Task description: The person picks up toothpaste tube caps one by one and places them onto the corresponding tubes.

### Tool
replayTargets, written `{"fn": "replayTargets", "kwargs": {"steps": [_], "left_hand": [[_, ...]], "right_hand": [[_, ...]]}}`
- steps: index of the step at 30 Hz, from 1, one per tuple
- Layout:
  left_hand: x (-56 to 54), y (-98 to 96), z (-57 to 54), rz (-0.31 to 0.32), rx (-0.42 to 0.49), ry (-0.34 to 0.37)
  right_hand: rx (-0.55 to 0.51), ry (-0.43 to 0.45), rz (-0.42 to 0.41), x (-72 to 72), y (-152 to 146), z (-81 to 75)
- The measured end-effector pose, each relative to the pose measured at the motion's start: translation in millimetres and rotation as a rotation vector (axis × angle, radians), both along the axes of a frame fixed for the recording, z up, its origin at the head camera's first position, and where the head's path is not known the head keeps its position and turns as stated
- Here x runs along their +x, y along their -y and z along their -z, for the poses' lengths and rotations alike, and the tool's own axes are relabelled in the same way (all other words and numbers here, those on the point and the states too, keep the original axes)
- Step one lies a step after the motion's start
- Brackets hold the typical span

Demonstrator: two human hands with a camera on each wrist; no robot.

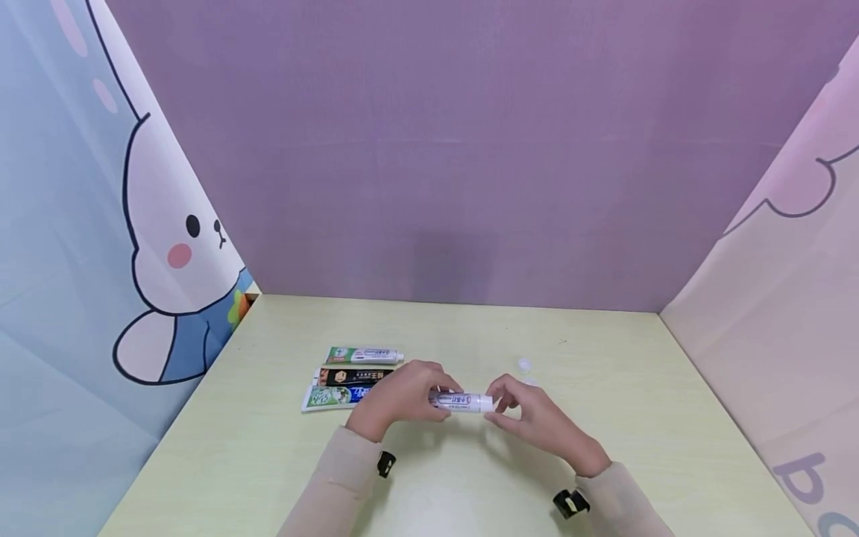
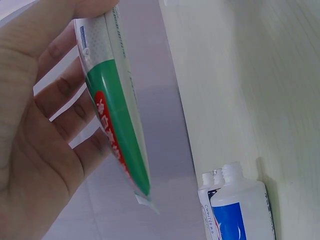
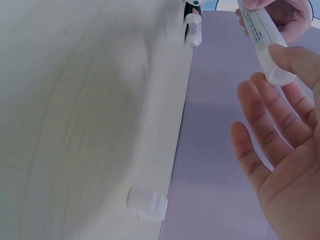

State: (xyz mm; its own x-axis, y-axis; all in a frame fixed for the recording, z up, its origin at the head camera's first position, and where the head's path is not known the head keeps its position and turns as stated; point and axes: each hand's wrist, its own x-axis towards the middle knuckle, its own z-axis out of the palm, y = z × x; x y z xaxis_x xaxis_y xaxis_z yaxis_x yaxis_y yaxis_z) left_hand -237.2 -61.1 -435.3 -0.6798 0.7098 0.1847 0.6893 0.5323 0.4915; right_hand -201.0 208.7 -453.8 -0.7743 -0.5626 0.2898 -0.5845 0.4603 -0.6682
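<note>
My left hand point(image 1: 406, 391) grips a white toothpaste tube point(image 1: 461, 403) and holds it above the table. In the left wrist view, the crimped end of this toothpaste tube point(image 2: 120, 120) shows green with a red label. Thumb and fingers of my right hand point(image 1: 533, 418) pinch the white cap point(image 3: 276, 70) at the tube's other end. Beside my left hand lie further toothpaste tubes: a green and white one point(image 1: 362, 356), a black one point(image 1: 354, 377) and a blue and green one point(image 1: 335, 397), partly hidden by that hand. Bare threaded necks point(image 2: 231, 172) show on them in the left wrist view.
Two loose white caps point(image 3: 141, 199) stand close together on the pale table point(image 1: 637, 418), beyond my right hand. A purple cloth backdrop point(image 1: 429, 186) rises at the table's back edge. Printed cloths hang at the left point(image 1: 60, 298) and right point(image 1: 792, 313).
</note>
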Motion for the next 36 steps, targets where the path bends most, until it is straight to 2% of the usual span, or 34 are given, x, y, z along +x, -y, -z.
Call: {"fn": "replayTargets", "kwargs": {"steps": [9, 20, 27, 36], "left_hand": [[0.6, 0.2, 0.6, -0.004, 0.01, -0.003], [2.2, 0.8, -0.3, -0.018, 0.005, 0.016], [2.7, -0.6, -1.4, -0.008, 0.002, -0.002], [2.9, -2.0, -2.1, -0.001, 0.003, -0.01]], "right_hand": [[0.017, 0.028, 0.008, 0.6, -0.9, -0.2], [0.028, 0.053, -0.033, 1.1, 0.0, -0.6], [0.086, 0.05, -0.023, -0.3, 0.1, 2.1], [0.101, 0.07, -0.023, -0.2, -0.9, 2.4]]}}
